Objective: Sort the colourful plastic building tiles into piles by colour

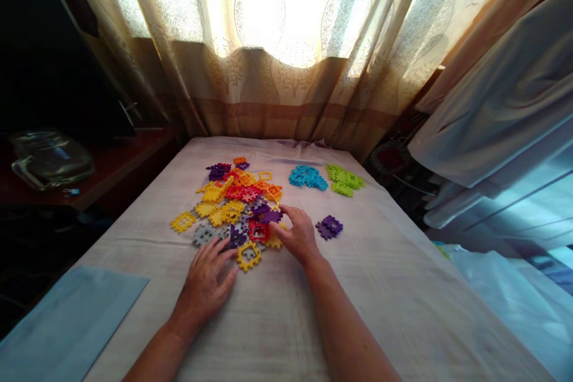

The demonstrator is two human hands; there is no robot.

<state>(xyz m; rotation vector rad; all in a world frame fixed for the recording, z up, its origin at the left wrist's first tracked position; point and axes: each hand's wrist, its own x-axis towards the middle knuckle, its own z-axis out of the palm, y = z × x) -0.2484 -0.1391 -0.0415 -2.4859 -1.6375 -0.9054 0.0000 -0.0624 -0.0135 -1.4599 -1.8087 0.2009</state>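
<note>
A mixed pile of toothed plastic building tiles lies on the cloth-covered table, in yellow, orange, red, grey and purple. My right hand is at the pile's right side, thumb and forefinger closed on a purple tile. Fingers spread, my left hand rests at the near left edge of the pile. Its fingertips are by a grey tile and a yellow tile with an open middle. To the right of my right hand sits a small purple group of tiles.
Blue tiles and green tiles form separate groups at the back right. A light blue sheet lies at the front left. Left of the table, a glass jug stands on a brown surface. Patterned curtains hang behind.
</note>
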